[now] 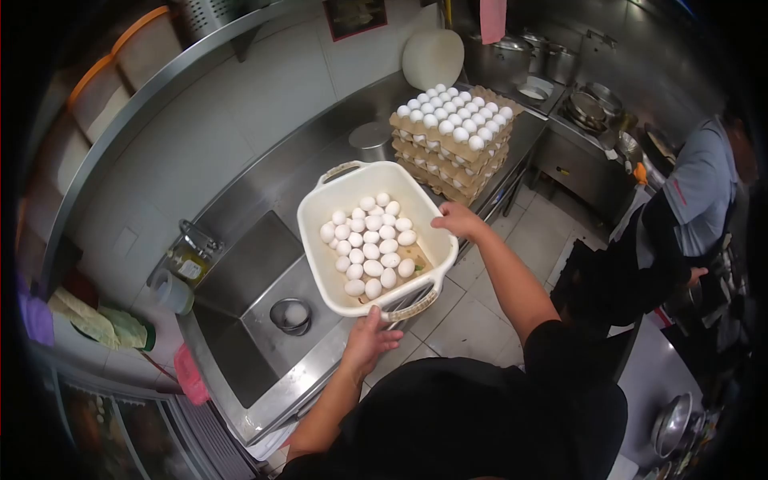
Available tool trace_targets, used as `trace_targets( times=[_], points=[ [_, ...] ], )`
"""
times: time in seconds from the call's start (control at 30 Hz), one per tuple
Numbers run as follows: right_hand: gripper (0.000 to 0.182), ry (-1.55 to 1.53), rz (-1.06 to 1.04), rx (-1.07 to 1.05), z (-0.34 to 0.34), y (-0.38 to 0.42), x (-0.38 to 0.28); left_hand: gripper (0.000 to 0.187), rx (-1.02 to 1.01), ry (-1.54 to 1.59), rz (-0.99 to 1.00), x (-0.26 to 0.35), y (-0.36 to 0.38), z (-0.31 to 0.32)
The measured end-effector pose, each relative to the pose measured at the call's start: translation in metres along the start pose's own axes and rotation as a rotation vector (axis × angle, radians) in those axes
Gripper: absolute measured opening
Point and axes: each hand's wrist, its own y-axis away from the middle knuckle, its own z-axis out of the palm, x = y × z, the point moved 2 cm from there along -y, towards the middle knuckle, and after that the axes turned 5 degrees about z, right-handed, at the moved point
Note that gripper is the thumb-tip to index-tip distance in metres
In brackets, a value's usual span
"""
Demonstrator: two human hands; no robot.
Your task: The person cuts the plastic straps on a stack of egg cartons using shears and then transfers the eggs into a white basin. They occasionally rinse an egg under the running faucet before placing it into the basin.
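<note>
Currently, right hand is grasping egg basin; left hand, loosely open, is touching near rim. Tiled floor is edging surface.

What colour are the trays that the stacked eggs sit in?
The egg trays are brown, seen best in the head view.

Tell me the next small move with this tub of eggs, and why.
Probably ease the tub inward over the counter, kept level: it appears to jut past the front edge, the eggs lie loose inside, and left hand and right hand are at its rim.
</note>
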Motion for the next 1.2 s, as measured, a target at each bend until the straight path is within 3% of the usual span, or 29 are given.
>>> trace_targets(
  times=[0.23, 0.37, 0.47, 0.53, 0.67, 0.9, 1.03, 1.07, 1.2],
  points=[
    [0.042, 0.178, -0.118, 0.261, -0.015, -0.059, -0.017, 0.06, -0.138, -0.255, -0.038, 0.02, -0.03, 0.006],
    [0.045, 0.179, -0.205, 0.52, -0.034, -0.024, -0.043, 0.055, -0.247, -0.448, -0.005, 0.045, -0.006, -0.031],
    [0.048, 0.19, -0.08, 0.609, -0.072, 0.005, -0.037, 0.046, -0.193, -0.287, 0.152, 0.052, 0.01, -0.073],
    [0.052, 0.215, -0.102, 0.675, -0.103, 0.011, -0.031, 0.044, -0.109, -0.254, 0.249, 0.063, 0.012, -0.087],
    [0.057, 0.371, -0.175, 0.797, -0.132, 0.008, -0.022, 0.042, 0.073, -0.339, 0.416, 0.091, 0.005, -0.065],
    [0.059, 0.565, -0.077, 0.648, -0.134, -0.012, -0.049, 0.038, 0.02, -0.479, 0.711, 0.086, -0.047, 0.039],
    [0.052, 0.556, -0.138, 0.606, -0.146, -0.03, -0.034, 0.032, 0.033, -0.966, 0.969, 0.073, -0.069, 0.095],
    [0.051, 0.55, -0.155, 0.61, -0.147, -0.033, -0.032, 0.029, 0.094, -0.921, 0.885, 0.069, -0.07, 0.104],
    [0.048, 0.476, -0.16, 0.628, -0.147, -0.035, -0.037, 0.025, 0.172, -0.972, 0.891, 0.057, -0.084, 0.095]
  ],
)
